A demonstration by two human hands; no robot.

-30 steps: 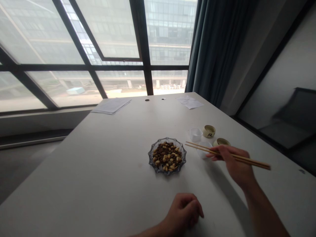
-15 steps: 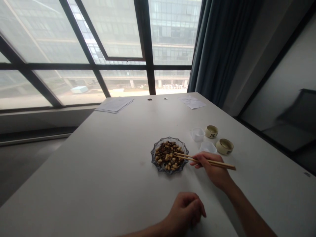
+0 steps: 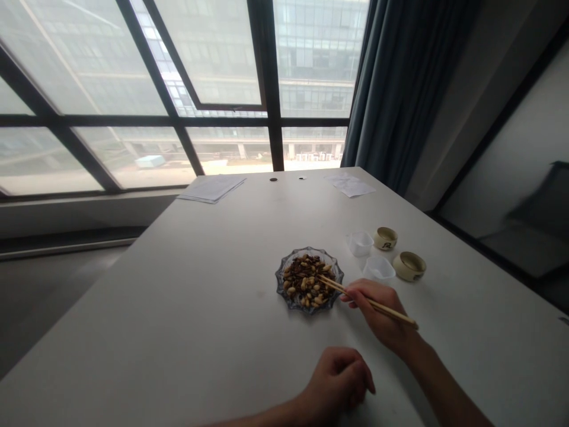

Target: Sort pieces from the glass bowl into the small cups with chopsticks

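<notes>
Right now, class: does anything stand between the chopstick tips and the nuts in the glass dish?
Nothing visible does. The right hand holds the chopsticks with their tips already in the mixed nuts on the glass dish. The small cups stand off to the right, clear of that line.

right hand pinching, left hand curled

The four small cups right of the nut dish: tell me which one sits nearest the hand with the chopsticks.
The clear plastic cup closer to the camera, just above the right hand. The other clear cup and both beige ceramic cups lie farther off.
</notes>
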